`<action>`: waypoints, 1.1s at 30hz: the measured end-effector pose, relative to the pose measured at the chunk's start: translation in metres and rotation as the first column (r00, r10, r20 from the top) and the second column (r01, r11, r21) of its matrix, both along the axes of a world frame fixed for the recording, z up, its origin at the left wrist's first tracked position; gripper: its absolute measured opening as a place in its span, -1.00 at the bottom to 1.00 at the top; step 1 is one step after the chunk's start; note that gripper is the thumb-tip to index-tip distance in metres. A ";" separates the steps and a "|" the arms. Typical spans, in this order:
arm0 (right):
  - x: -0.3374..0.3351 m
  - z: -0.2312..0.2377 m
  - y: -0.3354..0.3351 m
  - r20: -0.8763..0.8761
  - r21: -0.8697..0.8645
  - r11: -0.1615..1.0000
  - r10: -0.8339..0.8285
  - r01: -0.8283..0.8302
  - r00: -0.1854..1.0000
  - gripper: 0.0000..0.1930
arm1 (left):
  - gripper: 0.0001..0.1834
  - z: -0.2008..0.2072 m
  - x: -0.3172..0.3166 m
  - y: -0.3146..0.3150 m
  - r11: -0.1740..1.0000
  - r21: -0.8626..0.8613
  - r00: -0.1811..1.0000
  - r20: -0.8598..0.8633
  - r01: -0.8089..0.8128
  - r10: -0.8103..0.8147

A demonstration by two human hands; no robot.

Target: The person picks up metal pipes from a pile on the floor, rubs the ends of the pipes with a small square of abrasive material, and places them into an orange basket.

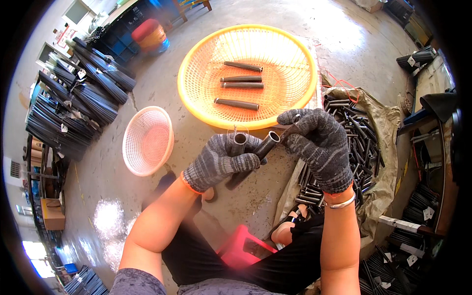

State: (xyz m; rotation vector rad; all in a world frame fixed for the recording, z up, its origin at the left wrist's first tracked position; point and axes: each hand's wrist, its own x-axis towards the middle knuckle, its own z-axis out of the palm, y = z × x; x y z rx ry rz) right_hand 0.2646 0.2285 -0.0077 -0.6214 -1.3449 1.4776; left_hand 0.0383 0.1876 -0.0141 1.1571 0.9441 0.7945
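My left hand (210,163), in a grey knitted glove, is closed around two short black tubes. One tube (269,142) slants up to the right with its open end showing; the other tube (239,139) stands with its mouth up between the fingers. My right hand (325,153), gloved the same way, pinches a dark, thin, flat piece (289,132), perhaps a blade, close to the slanted tube's mouth. Whether it touches the rim I cannot tell. Beyond my hands, several black tubes (242,85) lie in a large yellow basket (185,93).
On my right, many short black tubes (361,132) are heaped on a tan woven sack (388,128). A pink basket (167,137) stands on the floor at left. Bundles of long dark rods (64,123) line the far left. Between my legs is a pink stool (241,250).
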 end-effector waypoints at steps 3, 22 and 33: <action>-0.004 -0.001 -0.003 0.020 0.018 0.999 0.041 -0.042 0.999 -0.81 | -0.56 0.003 0.002 -0.003 1.000 0.020 0.999 0.051 -0.020 0.019; -0.010 -0.010 -0.008 0.199 0.242 0.968 -0.111 0.061 0.974 -0.84 | -0.64 -0.002 -0.003 -0.001 0.994 0.100 0.999 -0.002 0.035 -0.035; -0.022 -0.011 -0.014 0.249 0.045 0.992 -0.128 0.121 0.960 -0.88 | -0.68 -0.001 -0.004 -0.004 0.996 0.087 0.997 -0.066 0.034 -0.028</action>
